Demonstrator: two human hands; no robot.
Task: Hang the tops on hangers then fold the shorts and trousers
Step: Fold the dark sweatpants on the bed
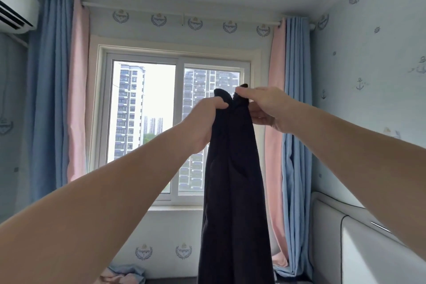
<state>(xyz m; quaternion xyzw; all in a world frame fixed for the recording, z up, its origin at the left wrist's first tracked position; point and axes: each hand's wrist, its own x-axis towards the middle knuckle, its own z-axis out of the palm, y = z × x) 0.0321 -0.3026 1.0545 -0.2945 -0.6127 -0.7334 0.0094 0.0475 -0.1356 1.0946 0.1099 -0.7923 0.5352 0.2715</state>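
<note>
A long black garment, likely trousers, hangs straight down in front of the window, its lower end running out of the frame at the bottom. Both arms are raised and stretched forward. My left hand grips the top of the cloth from the left side. My right hand pinches the top edge from the right, thumb and fingers curled over the fabric. The two hands are close together at the garment's upper end. No hanger is visible.
A window with blue and pink curtains faces me. An air conditioner hangs upper left. A white padded headboard stands at the lower right. Crumpled light cloth lies low by the wall.
</note>
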